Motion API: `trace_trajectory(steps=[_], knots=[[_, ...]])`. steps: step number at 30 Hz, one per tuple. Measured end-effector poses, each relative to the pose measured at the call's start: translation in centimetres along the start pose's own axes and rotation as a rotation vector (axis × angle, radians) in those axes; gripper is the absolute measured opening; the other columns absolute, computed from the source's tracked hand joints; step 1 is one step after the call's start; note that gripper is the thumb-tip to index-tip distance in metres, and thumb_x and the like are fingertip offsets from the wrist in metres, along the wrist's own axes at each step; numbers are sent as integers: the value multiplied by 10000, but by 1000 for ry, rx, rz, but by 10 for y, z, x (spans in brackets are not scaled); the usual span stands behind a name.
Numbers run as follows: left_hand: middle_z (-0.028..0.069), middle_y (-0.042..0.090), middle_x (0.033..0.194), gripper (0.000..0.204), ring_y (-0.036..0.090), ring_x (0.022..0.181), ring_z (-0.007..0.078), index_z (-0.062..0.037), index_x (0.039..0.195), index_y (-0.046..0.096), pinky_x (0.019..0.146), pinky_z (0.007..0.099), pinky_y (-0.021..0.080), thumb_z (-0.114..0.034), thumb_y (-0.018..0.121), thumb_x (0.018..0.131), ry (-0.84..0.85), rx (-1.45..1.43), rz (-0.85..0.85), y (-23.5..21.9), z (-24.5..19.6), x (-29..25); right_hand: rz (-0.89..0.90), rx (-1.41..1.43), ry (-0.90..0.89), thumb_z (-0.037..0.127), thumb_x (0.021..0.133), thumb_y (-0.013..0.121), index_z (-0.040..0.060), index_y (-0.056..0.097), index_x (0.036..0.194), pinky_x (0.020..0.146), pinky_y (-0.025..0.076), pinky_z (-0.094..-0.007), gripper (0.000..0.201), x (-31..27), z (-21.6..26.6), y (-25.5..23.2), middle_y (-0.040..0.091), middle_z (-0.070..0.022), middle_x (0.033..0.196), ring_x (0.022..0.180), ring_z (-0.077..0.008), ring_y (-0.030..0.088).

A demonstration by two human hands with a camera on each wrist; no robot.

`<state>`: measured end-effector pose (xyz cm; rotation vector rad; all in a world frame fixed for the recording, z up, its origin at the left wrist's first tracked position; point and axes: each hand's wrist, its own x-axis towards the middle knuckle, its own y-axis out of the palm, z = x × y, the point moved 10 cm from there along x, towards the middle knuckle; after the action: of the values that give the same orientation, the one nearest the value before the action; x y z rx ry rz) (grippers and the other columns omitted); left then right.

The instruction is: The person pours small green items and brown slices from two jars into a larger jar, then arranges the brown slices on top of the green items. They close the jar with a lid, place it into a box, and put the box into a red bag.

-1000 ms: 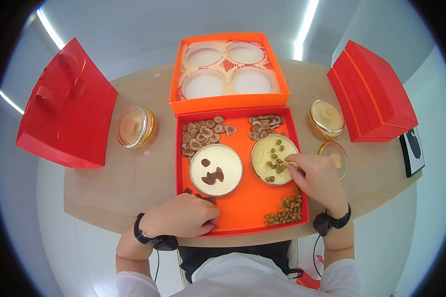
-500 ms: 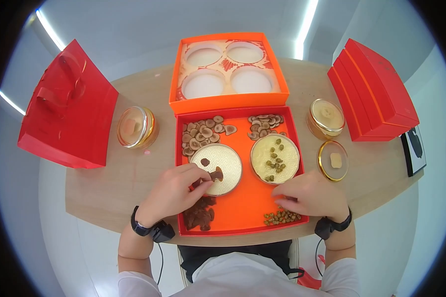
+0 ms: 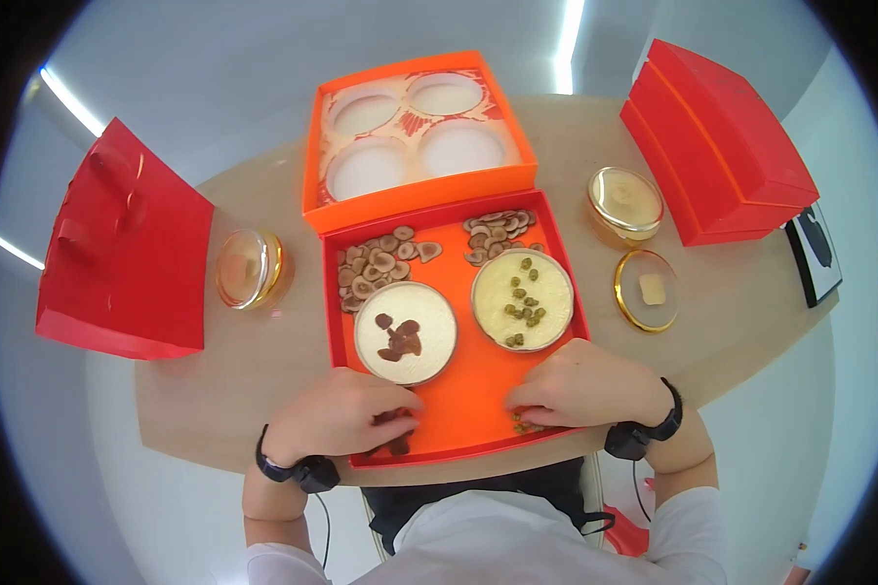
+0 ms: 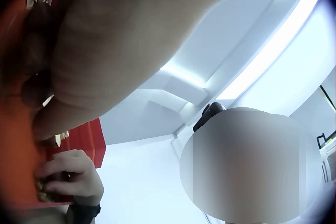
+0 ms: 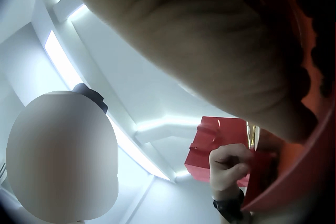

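Note:
In the head view a shallow red box with an orange floor [image 3: 463,380] holds two round cream discs. Dark brown flat pieces [image 3: 400,339] lie on the left disc [image 3: 424,310], and small green curled balls [image 3: 523,302] on the right disc [image 3: 498,292]. My left hand [image 3: 346,414] is at the box's lower-left corner with bent fingers among loose brown pieces [image 3: 398,446], mostly covering them. Over the lower-right corner, my right hand [image 3: 600,385] reaches its fingertips into a heap of green balls [image 3: 525,425]. I cannot tell whether either hand pinches a piece.
Brown round slices [image 3: 373,268] fill the box's upper-left corner, and more slices [image 3: 498,234] the upper right. Behind stands an orange box [image 3: 424,185] with four round hollows. Gold-rimmed jars [image 3: 249,270] [image 3: 624,205], a lid [image 3: 646,291], a red bag [image 3: 132,253] and red boxes [image 3: 722,146] flank it.
My left hand moved from the brown pile to the left disc, then back; the brown pieces there now join up. My right hand went from the right disc to the green heap. The head view shifted.

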<state>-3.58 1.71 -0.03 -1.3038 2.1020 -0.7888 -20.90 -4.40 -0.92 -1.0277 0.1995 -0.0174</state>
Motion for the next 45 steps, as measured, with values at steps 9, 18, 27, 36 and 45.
trace_trajectory(steps=[9,18,27,36,45], knots=[[53,809,953,167,770,820,304,-122,1069,820,771,403,626,-232,761,959,-84,202,179,23,9,-3,32,12,-5,213,934,745,92,741,969,657,578,-405,126,4,2,5,732,-89,793,752,-287,737],[77,801,951,145,768,843,314,-109,1011,815,777,412,621,-222,761,939,-53,188,184,27,14,-6,62,-44,70,216,929,753,91,764,997,704,596,-407,143,0,-12,7,759,-89,849,788,-282,744],[71,787,932,120,756,829,306,-121,1002,809,764,418,612,-207,761,934,-60,164,207,26,15,-7,-433,158,164,180,927,793,88,802,1030,680,594,-383,138,-11,-16,-51,783,-99,883,741,-286,750],[56,733,971,130,728,885,293,-120,1041,787,771,423,602,-206,753,949,-30,196,330,34,14,-11,-552,36,441,164,931,804,82,804,1046,633,570,-360,141,-20,-48,-67,786,-108,872,680,-260,737],[67,755,960,140,745,900,288,-97,1008,801,790,412,609,-222,754,962,-72,91,280,29,14,-8,-627,47,151,129,918,812,79,801,1022,633,577,-366,116,-15,-17,-68,784,-91,848,686,-270,736]])
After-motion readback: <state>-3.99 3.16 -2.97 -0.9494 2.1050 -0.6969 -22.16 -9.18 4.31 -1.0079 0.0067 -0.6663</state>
